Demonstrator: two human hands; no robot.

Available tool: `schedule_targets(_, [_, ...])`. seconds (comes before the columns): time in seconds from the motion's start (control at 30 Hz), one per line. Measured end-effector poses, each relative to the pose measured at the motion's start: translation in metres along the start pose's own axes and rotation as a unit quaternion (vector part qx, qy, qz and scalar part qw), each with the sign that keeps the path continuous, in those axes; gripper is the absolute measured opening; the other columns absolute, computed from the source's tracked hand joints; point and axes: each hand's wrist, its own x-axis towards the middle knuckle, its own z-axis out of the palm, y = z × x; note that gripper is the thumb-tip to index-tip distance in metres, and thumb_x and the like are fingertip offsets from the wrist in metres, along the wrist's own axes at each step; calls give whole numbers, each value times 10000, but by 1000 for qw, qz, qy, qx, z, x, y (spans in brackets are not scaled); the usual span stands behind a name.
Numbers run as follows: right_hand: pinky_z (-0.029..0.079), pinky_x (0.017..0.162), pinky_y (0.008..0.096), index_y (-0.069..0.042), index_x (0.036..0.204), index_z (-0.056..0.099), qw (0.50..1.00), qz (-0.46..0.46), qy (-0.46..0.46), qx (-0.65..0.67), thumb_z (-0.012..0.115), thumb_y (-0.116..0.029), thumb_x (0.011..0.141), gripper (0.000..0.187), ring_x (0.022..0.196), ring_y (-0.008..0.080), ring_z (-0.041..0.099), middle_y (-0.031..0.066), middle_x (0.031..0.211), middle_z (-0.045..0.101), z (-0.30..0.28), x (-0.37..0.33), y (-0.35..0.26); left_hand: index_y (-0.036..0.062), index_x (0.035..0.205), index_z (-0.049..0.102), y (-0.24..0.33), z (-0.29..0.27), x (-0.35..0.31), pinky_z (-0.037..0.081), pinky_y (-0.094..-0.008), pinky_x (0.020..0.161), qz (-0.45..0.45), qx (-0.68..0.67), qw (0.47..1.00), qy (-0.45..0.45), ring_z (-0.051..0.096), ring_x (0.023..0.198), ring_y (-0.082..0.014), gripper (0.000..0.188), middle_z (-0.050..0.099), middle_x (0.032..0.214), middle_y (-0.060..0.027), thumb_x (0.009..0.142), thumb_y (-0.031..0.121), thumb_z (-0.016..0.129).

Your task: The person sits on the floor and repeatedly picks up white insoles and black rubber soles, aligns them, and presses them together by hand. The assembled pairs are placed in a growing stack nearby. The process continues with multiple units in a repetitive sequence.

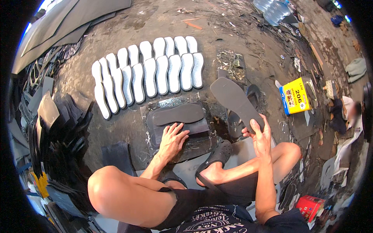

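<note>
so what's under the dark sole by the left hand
Beneath the dark sole, near the left hand, a dark flat piece shows along its near edge; anything directly underneath is covered.

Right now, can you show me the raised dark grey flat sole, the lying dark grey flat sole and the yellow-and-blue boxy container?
Raised dark grey flat sole [236,100]: head view, middle of its face.
Lying dark grey flat sole [178,114]: head view, middle of its top.
Yellow-and-blue boxy container [294,96]: head view, printed side.

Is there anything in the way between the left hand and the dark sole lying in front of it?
Nothing visible stands between the left hand and that dark sole: the fingertips are right at its near edge.
</note>
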Motion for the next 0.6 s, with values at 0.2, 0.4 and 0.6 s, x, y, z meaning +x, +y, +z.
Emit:
schedule_targets(0.2, [645,786,313,-1,1489,542,997,-32,-6,76,658,-231,1119,450,943,230,764,121,1216,726,-20,-1,3,4,1149,766,15,-51,50,553,-547,914,-88,-34,987,-128,707,1032,-483,282,755,1004,-273,1108,245,626])
schedule_targets(0.4, [651,842,314,-22,1488,556,996,-53,-26,62,680,-204,1120,429,976,231,777,137,1249,737,-17,3,-7,-7,1151,772,19,-63,69,549,-546,913,-132,-62,968,-202,721,1024,-482,296,757,997,-282,1090,258,656])
schedule_targets(0.6, [670,842,309,-64,1466,608,998,-37,1,60,731,-213,1100,414,934,197,773,92,1178,742,-8,21,18,120,1230,822,15,-40,6,549,-495,1047,56,85,990,-97,637,1257,-373,346,701,1303,-153,920,264,877])
